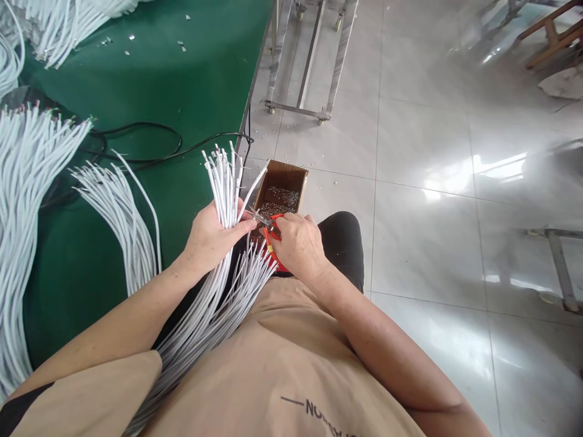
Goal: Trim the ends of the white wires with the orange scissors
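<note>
My left hand (214, 233) is wrapped round a bundle of white cables (223, 188), their cut ends pointing up and away from me. One cable leans out to the right, apart from the bunch. In my right hand (300, 240) is a pair of red-handled cutting pliers (268, 224), with the jaws close to my left thumb and a cable end there. Whether the jaws touch the cable I cannot tell. A second loose bunch of white cables (259, 261) rests on my lap below both hands.
An open cardboard box (303, 182) holding small scraps stands beyond my hands. On the green table (214, 79) lie more white cable bundles (118, 212), a black cord (168, 127) and bits of scrap. A metal wheeled frame (303, 109) stands on the tiled floor.
</note>
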### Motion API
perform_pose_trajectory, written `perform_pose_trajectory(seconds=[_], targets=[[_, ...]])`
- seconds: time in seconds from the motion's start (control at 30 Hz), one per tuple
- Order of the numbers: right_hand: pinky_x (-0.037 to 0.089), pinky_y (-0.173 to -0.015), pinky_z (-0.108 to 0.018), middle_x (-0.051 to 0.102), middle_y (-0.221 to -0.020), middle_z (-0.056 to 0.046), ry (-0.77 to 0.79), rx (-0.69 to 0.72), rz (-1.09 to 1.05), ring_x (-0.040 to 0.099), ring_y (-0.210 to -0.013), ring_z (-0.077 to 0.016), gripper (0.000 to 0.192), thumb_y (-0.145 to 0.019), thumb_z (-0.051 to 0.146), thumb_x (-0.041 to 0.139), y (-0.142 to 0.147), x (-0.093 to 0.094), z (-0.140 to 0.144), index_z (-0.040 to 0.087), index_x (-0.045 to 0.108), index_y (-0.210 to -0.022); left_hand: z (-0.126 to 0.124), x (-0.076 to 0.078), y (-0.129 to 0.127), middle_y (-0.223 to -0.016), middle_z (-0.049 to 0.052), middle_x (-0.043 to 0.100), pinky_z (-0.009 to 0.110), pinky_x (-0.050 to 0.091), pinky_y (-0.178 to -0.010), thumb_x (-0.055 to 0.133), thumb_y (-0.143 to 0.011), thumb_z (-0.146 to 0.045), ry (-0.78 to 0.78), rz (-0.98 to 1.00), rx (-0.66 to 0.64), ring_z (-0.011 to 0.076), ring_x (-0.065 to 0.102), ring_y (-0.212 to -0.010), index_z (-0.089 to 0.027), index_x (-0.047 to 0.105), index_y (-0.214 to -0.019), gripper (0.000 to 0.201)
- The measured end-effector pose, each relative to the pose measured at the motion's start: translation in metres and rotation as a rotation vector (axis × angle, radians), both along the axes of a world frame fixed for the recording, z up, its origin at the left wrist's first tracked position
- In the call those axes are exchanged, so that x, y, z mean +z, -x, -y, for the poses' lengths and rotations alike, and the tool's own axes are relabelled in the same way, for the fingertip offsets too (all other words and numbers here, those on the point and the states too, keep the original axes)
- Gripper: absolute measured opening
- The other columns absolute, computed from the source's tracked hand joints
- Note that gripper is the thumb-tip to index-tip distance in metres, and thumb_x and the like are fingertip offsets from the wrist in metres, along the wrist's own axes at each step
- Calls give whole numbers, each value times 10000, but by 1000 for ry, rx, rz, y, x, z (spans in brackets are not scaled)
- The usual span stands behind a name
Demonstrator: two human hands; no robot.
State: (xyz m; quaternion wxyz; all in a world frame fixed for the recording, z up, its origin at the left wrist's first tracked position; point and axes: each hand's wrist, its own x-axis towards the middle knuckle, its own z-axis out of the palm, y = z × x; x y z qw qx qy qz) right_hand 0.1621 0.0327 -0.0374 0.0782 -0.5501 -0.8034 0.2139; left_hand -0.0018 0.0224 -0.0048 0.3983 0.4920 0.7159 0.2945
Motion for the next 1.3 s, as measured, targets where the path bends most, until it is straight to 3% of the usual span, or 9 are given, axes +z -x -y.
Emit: perform_pose_trajectory(seconds=[0.13, 0.23, 0.33, 0.4, 0.5, 0.67, 0.93, 1.13, 1.3], targets=[[334, -643, -306, 581, -689, -38, 145, -88, -225, 474, -606, -129, 295, -816, 394, 564, -5, 0, -6, 150, 591, -651, 1, -3, -1, -818, 12, 700, 332, 465, -802, 718, -684, -314, 1, 145, 4, 206, 649, -797, -204, 573, -852, 248], [376, -614, -277, 598, -698, -13, 387, -190, -645, 503, -608, -116, 215, -805, 365, 574, -8, 4, -13, 161, 642, -808, 2, -8, -1, -813, 14, 697, 344, 476, -814, 729, -691, -334, 10, 328, 3, 193, 656, -779, -194, 551, -884, 297], [425, -638, -274, 621, -718, -7, 618, -147, -1024, 550, -646, -115, 233, -809, 331, 579, -8, 10, -19, 171, 650, -962, 2, -10, 0, -764, -7, 672, 325, 482, -766, 746, -684, -318, 23, 452, -15, 173, 648, -732, -188, 544, -913, 333], [440, -652, -280, 626, -717, -14, 702, -86, -1137, 560, -658, -116, 192, -796, 323, 603, -7, 12, -22, 165, 661, -891, 1, -11, 1, -732, -15, 657, 300, 476, -705, 746, -691, -299, 50, 521, -44, 164, 639, -706, -187, 541, -925, 331], [445, -645, -278, 631, -709, -15, 755, -83, -1173, 566, -656, -115, 183, -773, 348, 642, -6, 12, -23, 166, 637, -764, 1, -11, 2, -730, -5, 654, 268, 450, -624, 732, -712, -286, 85, 568, -69, 155, 628, -689, -183, 537, -936, 314], [433, -624, -263, 632, -715, -14, 712, -136, -1137, 561, -653, -116, 218, -775, 381, 634, -4, 5, -19, 166, 599, -755, 1, -13, 2, -707, -17, 624, 257, 430, -595, 739, -702, -274, 77, 576, -59, 146, 613, -672, -172, 531, -930, 325], [394, -630, -258, 564, -710, 4, 234, -202, -777, 490, -659, -110, 124, -752, 261, 571, 4, 13, -5, 170, 576, -668, 0, -15, 3, -711, -43, 570, 266, 414, -678, 775, -660, -300, 13, 394, -26, 105, 520, -658, -172, 538, -838, 323], [382, -548, -223, 539, -635, 34, 415, -344, -1011, 451, -551, -77, 128, -780, 286, 559, 1, 14, -8, 176, 624, -784, 1, -17, 3, -765, -24, 621, 290, 411, -757, 777, -654, -307, 19, 332, 12, 131, 552, -727, -173, 564, -857, 323], [370, -529, -226, 590, -651, 24, 504, -334, -963, 452, -540, -79, 186, -754, 289, 590, 1, 12, -13, 181, 683, -873, 1, -18, 3, -747, -34, 621, 289, 412, -729, 779, -648, -327, 29, 340, 9, 135, 544, -704, -194, 567, -876, 339]])
